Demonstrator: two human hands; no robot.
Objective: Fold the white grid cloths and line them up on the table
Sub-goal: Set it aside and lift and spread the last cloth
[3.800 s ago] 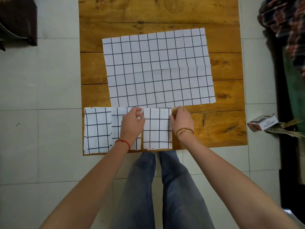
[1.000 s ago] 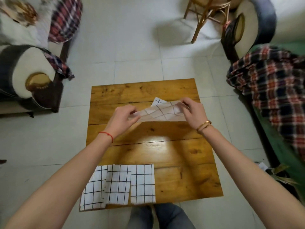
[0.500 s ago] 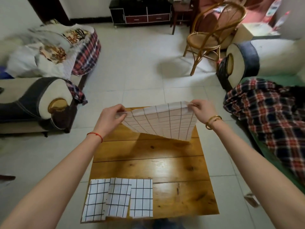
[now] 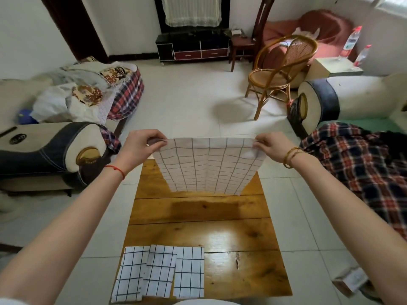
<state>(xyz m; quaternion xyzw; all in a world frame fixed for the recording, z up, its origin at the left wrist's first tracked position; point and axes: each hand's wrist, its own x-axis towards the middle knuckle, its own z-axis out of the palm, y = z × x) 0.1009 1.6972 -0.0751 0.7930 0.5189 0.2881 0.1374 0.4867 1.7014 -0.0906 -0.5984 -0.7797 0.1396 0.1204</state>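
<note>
A white grid cloth [image 4: 208,167] hangs spread out in the air above the far half of the wooden table [image 4: 204,230]. My left hand [image 4: 141,146] pinches its top left corner and my right hand [image 4: 269,146] pinches its top right corner. The cloth's lower edge hangs just over the tabletop. Three folded grid cloths [image 4: 159,272] lie side by side along the table's near left edge, slightly overlapping one another.
A sofa arm [image 4: 55,148] stands left of the table and a sofa with a plaid blanket [image 4: 361,170] is on the right. A rattan chair [image 4: 279,71] stands beyond on the tiled floor. A small box [image 4: 352,280] lies on the floor at near right.
Both hands have lifted the large cloth off the table and raised it higher, stretching it wider between them. The view has tilted up toward the room. The folded cloths stay put.
</note>
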